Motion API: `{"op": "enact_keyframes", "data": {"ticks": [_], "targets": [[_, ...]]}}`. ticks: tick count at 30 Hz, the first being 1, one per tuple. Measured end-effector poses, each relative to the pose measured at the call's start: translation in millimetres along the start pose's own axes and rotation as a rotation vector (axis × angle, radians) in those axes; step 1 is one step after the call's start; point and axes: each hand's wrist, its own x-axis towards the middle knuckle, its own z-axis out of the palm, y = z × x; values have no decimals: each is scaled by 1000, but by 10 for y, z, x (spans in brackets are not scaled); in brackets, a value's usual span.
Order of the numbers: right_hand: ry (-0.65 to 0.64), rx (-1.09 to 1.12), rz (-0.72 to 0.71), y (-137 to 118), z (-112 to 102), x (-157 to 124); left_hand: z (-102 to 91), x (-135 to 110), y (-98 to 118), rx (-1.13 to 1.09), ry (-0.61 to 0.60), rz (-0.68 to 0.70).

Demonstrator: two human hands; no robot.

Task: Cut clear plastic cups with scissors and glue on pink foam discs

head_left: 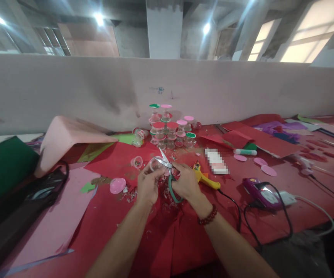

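My left hand [147,184] pinches a small clear plastic cup [156,163] over the red table. My right hand [186,180] grips green-handled scissors [168,170], whose open blades meet the cup's rim. Plastic shavings [128,195] lie scattered below both hands. A bead bracelet [208,217] circles my right wrist.
A stack of small clear cups with pink, green and red lids [171,127] stands behind. A yellow glue gun [204,178] lies right of my hands, a purple device [261,193] with cables further right. Another clear cup [137,161], a pink disc [117,185], pink and red paper sheets, a black bag [44,189] at the left.
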Motion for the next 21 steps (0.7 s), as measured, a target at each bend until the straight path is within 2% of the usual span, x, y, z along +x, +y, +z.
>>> {"op": "enact_keyframes", "data": {"ticks": [7, 10, 12, 17, 21], "targets": [[-121, 452, 84, 138, 25, 116, 2, -2, -13, 25, -59, -56], [-125, 577, 109, 163, -2, 160, -11, 16, -8, 4, -36, -31], [-90, 467, 99, 142, -30, 152, -28, 34, 12, -4, -18, -39], [-20, -12, -44, 41, -57, 54, -54, 52, 81, -36, -17, -58], [-13, -129, -71, 5, -33, 12, -51, 46, 74, -47, -54, -26]]}}
